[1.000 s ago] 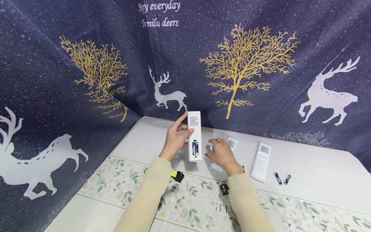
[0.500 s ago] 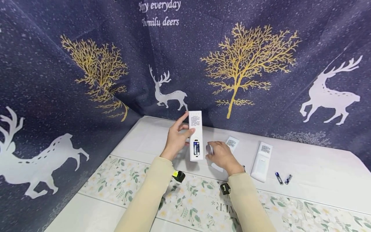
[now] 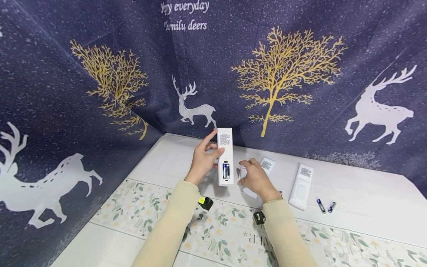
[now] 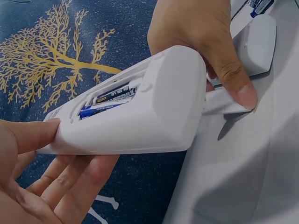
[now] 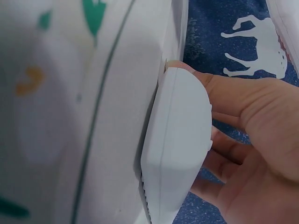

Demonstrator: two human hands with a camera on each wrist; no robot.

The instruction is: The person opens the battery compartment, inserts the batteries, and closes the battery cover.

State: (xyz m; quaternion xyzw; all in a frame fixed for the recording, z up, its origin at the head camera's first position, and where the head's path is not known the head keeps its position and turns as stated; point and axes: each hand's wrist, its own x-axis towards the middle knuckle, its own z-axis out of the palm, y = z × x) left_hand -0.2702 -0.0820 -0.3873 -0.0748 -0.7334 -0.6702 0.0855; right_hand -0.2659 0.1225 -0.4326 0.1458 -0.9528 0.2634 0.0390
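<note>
White remote (image 3: pixel 225 155), back to the viewer, with two batteries (image 3: pixel 226 171) in its uncovered compartment; in the head view its long axis runs up and down, low end toward the table (image 3: pixel 367 207). The left hand (image 3: pixel 202 158) grips it, thumb on the back. The right hand (image 3: pixel 257 179) lies to the right of the compartment, apart from it and nearer than the left fingertips, pinching a small white piece (image 4: pixel 219 101), probably the cover, though largely hidden. Beyond: a second remote (image 3: pixel 268 164) partly beneath that hand, a third remote (image 3: pixel 300 188), two loose batteries (image 3: pixel 321 205).
</note>
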